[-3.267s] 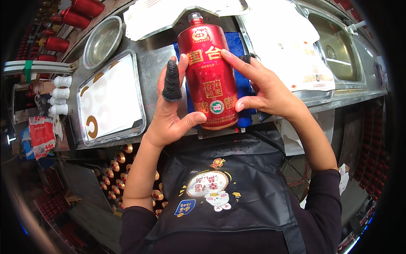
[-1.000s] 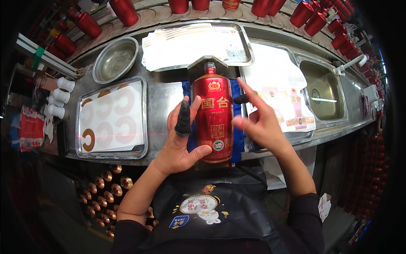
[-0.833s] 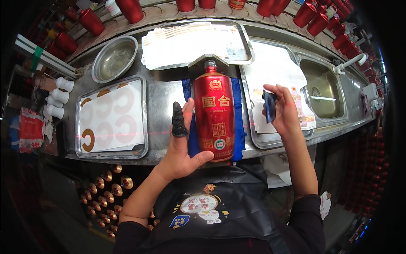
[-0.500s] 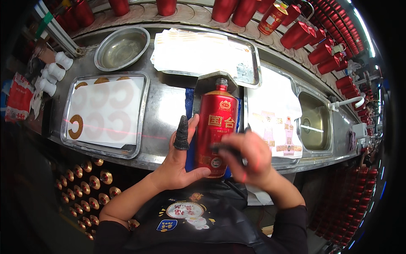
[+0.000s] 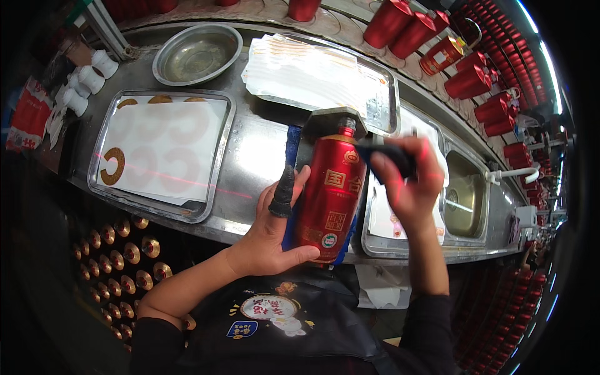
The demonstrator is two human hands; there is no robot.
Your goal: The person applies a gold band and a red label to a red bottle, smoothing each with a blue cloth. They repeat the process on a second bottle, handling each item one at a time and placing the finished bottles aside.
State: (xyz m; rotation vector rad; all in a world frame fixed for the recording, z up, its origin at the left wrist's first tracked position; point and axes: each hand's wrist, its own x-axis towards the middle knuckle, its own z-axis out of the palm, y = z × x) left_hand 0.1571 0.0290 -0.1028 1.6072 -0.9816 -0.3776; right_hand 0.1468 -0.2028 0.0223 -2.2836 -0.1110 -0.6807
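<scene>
A red bottle (image 5: 331, 194) with gold lettering and several gold labels lies tilted on a blue-edged rest (image 5: 292, 147), its neck against a dark notched holder (image 5: 317, 122). My left hand (image 5: 275, 234) grips its lower left side, thumb across the front and a ribbed black cot on the index finger. Beside the bottle's upper right shoulder, my right hand (image 5: 412, 172) is closed, with dark material at its fingers and a dark tip close to the bottle. Motion blur hides whether that dark part is a finger cot or a held tool.
To the left, a tray (image 5: 215, 187) holds ring-shaped gold labels on white sheets. Behind are a metal basin (image 5: 160, 59) and a tray of stacked papers (image 5: 300, 69). A label tray (image 5: 375, 240) and sink (image 5: 465, 187) stand right. Red bottles (image 5: 390, 25) line the conveyor.
My right hand has moved from the bottle's lower front up to its right shoulder. The bottle now leans further right, and a gold label on its lower front is uncovered. My left hand keeps its grip.
</scene>
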